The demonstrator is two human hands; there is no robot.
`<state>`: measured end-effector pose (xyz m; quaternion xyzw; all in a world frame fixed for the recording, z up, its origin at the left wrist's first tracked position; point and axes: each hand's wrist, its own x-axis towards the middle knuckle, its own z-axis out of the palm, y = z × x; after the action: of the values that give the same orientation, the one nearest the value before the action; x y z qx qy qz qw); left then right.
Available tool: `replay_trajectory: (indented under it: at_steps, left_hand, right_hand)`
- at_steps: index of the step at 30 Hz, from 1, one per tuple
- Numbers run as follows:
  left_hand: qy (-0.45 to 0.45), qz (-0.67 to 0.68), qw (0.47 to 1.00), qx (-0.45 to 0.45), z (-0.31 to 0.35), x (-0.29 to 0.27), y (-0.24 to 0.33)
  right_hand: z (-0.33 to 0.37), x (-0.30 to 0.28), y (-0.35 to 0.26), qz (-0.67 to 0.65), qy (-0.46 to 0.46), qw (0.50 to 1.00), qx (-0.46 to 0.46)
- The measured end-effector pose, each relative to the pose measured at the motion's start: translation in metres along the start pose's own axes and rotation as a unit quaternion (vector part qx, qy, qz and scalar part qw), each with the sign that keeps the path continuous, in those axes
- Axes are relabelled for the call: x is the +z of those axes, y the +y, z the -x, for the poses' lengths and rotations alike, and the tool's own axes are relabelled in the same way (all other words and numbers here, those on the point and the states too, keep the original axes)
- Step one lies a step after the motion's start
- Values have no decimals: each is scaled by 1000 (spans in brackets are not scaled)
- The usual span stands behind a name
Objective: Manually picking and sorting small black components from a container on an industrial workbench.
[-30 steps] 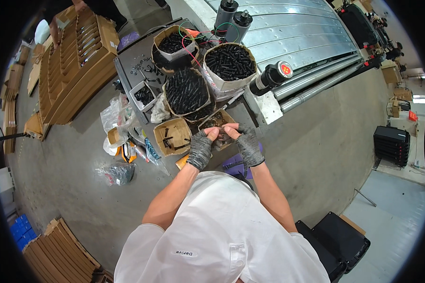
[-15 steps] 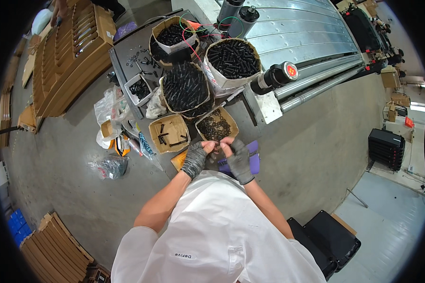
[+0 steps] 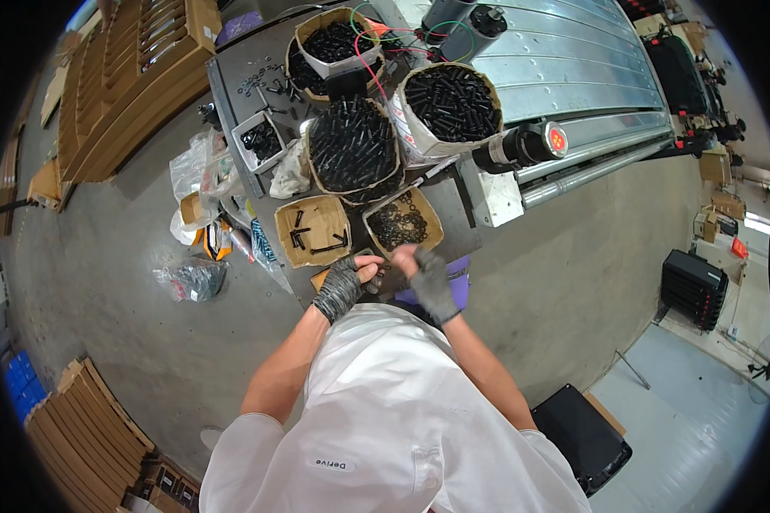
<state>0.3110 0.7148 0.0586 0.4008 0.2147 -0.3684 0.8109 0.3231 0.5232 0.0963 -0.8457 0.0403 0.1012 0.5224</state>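
My left hand (image 3: 347, 280), in a grey fingerless glove, is curled with thumb and forefinger together; what they hold, if anything, is too small to make out. Close to its right, my right hand (image 3: 429, 280) wears a matching glove, and motion blurs its fingers. Its fingertips are at the near edge of an open cardboard box (image 3: 433, 232) of small black rings (image 3: 399, 224). Left of that box, a second shallow cardboard box (image 3: 287, 219) holds several loose black screws (image 3: 299, 232).
Behind stand bigger boxes heaped with black screws (image 3: 353, 145) and short black parts (image 3: 453, 103). A white tray (image 3: 241, 130) is at the table's left. A roller conveyor (image 3: 586, 158) extends right, with a red-topped black cylinder (image 3: 535, 144). Purple material (image 3: 459, 286) lies beside my right hand.
My hands, which met at the fingertips, are now apart. The right hand has moved away from the left, its fingers blurred. The whole view has shifted slightly.
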Motion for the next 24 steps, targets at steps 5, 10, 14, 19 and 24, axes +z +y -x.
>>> replay_trajectory:
  at_steps: [5,10,14,19,24]
  left_hand:
    - [27,-5,1000,-11,8,-3,0]
    - [54,-18,998,10,17,-7,-2]
    - [51,-17,998,21,15,-11,-2]
    - [65,-22,998,15,11,-10,1]
    - [52,-34,998,24,11,-10,0]
  right_hand:
    - [-67,2,51,285,10,958,-36]
    - [-86,21,77,416,-40,908,-24]
    - [-92,23,93,337,-29,941,-20]
    - [-97,27,90,261,-32,964,-35]
    - [-100,33,85,352,-65,933,-49]
